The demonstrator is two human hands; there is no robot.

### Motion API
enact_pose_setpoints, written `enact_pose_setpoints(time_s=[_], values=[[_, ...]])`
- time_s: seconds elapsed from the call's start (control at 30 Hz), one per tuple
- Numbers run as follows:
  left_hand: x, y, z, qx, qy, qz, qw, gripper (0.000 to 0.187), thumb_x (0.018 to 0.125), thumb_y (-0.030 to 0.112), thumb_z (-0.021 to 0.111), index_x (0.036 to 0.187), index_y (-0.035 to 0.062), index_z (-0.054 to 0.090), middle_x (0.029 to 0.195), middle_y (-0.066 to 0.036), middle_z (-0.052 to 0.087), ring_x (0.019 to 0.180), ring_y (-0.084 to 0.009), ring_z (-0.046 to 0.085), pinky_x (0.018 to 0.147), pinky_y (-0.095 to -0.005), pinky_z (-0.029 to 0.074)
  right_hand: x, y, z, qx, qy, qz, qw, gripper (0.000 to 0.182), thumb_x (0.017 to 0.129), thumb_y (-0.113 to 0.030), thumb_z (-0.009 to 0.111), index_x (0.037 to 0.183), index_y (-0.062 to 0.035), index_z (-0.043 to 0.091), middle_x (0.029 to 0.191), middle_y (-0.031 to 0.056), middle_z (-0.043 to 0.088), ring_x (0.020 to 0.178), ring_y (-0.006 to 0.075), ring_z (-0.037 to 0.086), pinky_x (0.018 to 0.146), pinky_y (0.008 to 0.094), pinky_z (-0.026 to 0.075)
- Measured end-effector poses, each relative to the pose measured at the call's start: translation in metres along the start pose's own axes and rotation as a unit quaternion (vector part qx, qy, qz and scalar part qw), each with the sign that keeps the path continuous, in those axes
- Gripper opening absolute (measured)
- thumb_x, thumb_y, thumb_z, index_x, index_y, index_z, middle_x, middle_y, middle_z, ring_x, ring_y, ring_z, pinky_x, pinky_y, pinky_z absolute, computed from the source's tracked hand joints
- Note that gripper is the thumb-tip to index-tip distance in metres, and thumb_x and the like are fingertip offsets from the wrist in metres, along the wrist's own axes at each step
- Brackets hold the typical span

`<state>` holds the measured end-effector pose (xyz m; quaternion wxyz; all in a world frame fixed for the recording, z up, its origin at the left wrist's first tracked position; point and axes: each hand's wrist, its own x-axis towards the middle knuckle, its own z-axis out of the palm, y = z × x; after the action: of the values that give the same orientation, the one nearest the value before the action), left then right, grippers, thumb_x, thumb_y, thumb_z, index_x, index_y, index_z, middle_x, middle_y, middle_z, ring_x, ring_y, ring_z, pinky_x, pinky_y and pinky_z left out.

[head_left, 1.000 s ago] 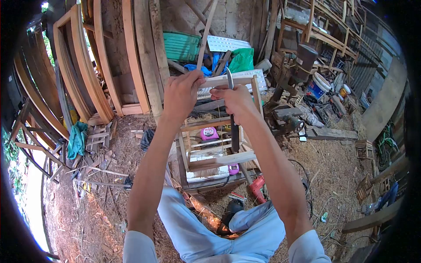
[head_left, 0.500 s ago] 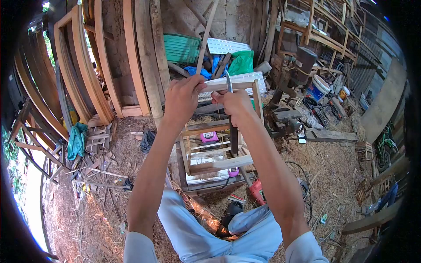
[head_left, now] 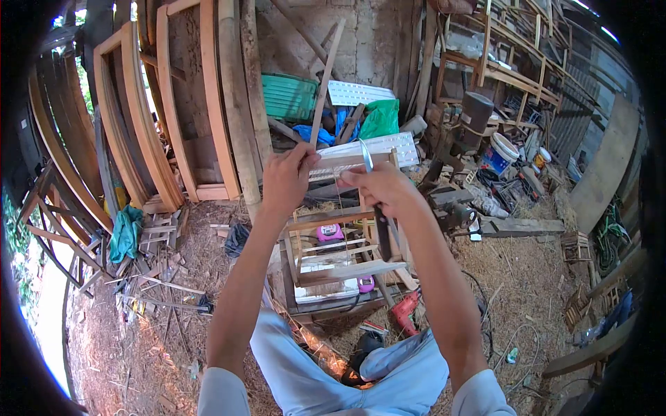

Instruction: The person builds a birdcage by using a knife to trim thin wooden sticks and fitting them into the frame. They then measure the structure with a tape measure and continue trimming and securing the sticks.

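My right hand (head_left: 385, 187) is closed around a knife, its pale blade (head_left: 365, 154) pointing up and its dark handle (head_left: 383, 236) hanging below the fist. Left of it, my left hand (head_left: 286, 182) is held up with fingers pinched together; what they hold is too small to make out. A thin strand (head_left: 340, 196) runs down from the right fingertips. Below both hands stands a small wooden frame (head_left: 347, 274) with slats across it. Through the frame show a pink tape measure (head_left: 329, 233) and a second pink tape measure (head_left: 365, 283).
A red power drill (head_left: 407, 312) lies near my right knee. Wooden frames (head_left: 139, 104) lean at the left wall. Behind are a green crate (head_left: 288, 97), a green bag (head_left: 381, 119) and a leaning wood strip (head_left: 326, 80). A paint bucket (head_left: 503, 152) stands right; shavings cover the floor.
The view has tilted up, so the surroundings sit lower. My right hand has moved apart from my left, and the knife's handle has swung to the right.
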<state>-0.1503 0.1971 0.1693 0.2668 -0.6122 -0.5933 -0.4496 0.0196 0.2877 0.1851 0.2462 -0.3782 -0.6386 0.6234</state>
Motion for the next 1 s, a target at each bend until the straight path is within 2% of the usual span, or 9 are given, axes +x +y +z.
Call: enact_pose_setpoints(time_s=[0.07, 0.1, 0.17, 0.27, 0.4, 0.6, 0.67, 0.83, 1.0], values=[[-0.001, -0.001, 0.001, 0.008, 0.024, 0.0, 1.0, 0.007, 0.085, 0.013, 0.06, 0.086, 0.0078, 0.056, 0.069, -0.01, 0.062, 0.065, -0.0286, 0.06, 0.062, -0.0377, 0.041, -0.045, -0.014, -0.008, -0.164, 0.018, -0.081, 0.983, 0.016, 0.074, -0.012, 0.074, 0.082, -0.0029, 0.064, 0.065, 0.0047, 0.055, 0.057, 0.0206, 0.051, 0.054, 0.0349, 0.04], [-0.003, -0.004, 0.002, -0.052, 0.023, -0.027, 0.998, 0.006, 0.085, 0.011, 0.059, 0.087, 0.0071, 0.056, 0.071, -0.011, 0.062, 0.065, -0.0298, 0.059, 0.061, -0.0379, 0.042, -0.046, 0.002, -0.014, -0.165, 0.017, -0.086, 0.982, 0.016, 0.074, -0.012, 0.074, 0.082, -0.0029, 0.064, 0.065, 0.0047, 0.055, 0.057, 0.0206, 0.051, 0.054, 0.0349, 0.04], [-0.003, -0.006, 0.004, -0.111, 0.026, -0.048, 0.992, 0.005, 0.086, 0.008, 0.058, 0.089, 0.0063, 0.055, 0.072, -0.012, 0.062, 0.065, -0.031, 0.059, 0.06, -0.0382, 0.043, -0.034, 0.044, -0.026, -0.335, 0.213, -0.382, 0.835, 0.019, 0.079, -0.012, 0.069, 0.095, -0.0037, 0.063, 0.061, 0.0032, 0.052, 0.057, 0.0161, 0.051, 0.053, 0.0291, 0.041], [-0.008, -0.004, 0.002, -0.114, 0.056, -0.05, 0.991, 0.008, 0.086, 0.004, 0.056, 0.093, 0.0034, 0.053, 0.075, -0.014, 0.062, 0.066, -0.0307, 0.059, 0.061, -0.035, 0.044, -0.032, 0.067, -0.037, -0.26, 0.341, -0.439, 0.79, 0.018, 0.081, -0.01, 0.067, 0.095, -0.0018, 0.059, 0.067, 0.0072, 0.051, 0.06, 0.0202, 0.053, 0.058, 0.0304, 0.044], [-0.007, 0.001, -0.007, -0.186, 0.099, -0.103, 0.972, 0.017, 0.096, 0.015, 0.047, 0.091, -0.001, 0.05, 0.083, -0.01, 0.061, 0.077, -0.0182, 0.06, 0.073, -0.0273, 0.045, -0.02, 0.091, -0.035, -0.03, 0.254, -0.375, 0.891, 0.014, 0.084, -0.006, 0.063, 0.096, -0.0026, 0.057, 0.078, 0.0025, 0.054, 0.066, 0.0122, 0.053, 0.061, 0.0263, 0.044], [-0.04, -0.074, -0.026, -0.26, 0.198, -0.31, 0.893, 0.004, 0.091, 0.004, 0.052, 0.093, -0.0001, 0.052, 0.083, -0.008, 0.063, 0.077, -0.0127, 0.06, 0.067, -0.0265, 0.048, -0.013, 0.103, -0.035, -0.076, 0.292, -0.352, 0.886, 0.017, 0.088, -0.007, 0.06, 0.103, 0.0013, 0.057, 0.079, 0.0037, 0.061, 0.068, 0.0093, 0.059, 0.062, 0.0263, 0.047], [-0.059, -0.085, -0.034, -0.234, 0.027, -0.337, 0.911, 0.005, 0.09, 0.002, 0.053, 0.094, -0.0017, 0.053, 0.082, -0.009, 0.063, 0.073, -0.0127, 0.06, 0.066, -0.0248, 0.048, -0.032, 0.093, -0.035, -0.005, 0.224, -0.248, 0.943, 0.024, 0.086, -0.018, 0.062, 0.102, 0.0005, 0.061, 0.084, 0.0088, 0.066, 0.075, 0.0158, 0.063, 0.071, 0.0295, 0.047], [-0.088, -0.059, -0.039, -0.34, -0.043, -0.407, 0.847, 0.009, 0.088, 0.003, 0.056, 0.097, 0.0021, 0.057, 0.086, -0.007, 0.065, 0.078, -0.0147, 0.063, 0.065, -0.0266, 0.05, -0.025, 0.115, -0.04, 0.022, 0.178, -0.258, 0.949, 0.028, 0.089, -0.019, 0.06, 0.104, 0.004, 0.059, 0.084, 0.0101, 0.068, 0.078, 0.013, 0.064, 0.072, 0.0276, 0.048], [-0.113, -0.023, -0.019, -0.452, 0.019, -0.448, 0.771, 0.012, 0.089, 0.007, 0.056, 0.101, 0.0046, 0.057, 0.088, -0.006, 0.065, 0.08, -0.0146, 0.063, 0.066, -0.0249, 0.048, -0.035, 0.127, -0.043, 0.044, 0.153, -0.262, 0.952, 0.029, 0.09, -0.018, 0.059, 0.106, 0.0058, 0.058, 0.086, 0.0096, 0.067, 0.082, 0.0136, 0.063, 0.075, 0.0277, 0.048]])
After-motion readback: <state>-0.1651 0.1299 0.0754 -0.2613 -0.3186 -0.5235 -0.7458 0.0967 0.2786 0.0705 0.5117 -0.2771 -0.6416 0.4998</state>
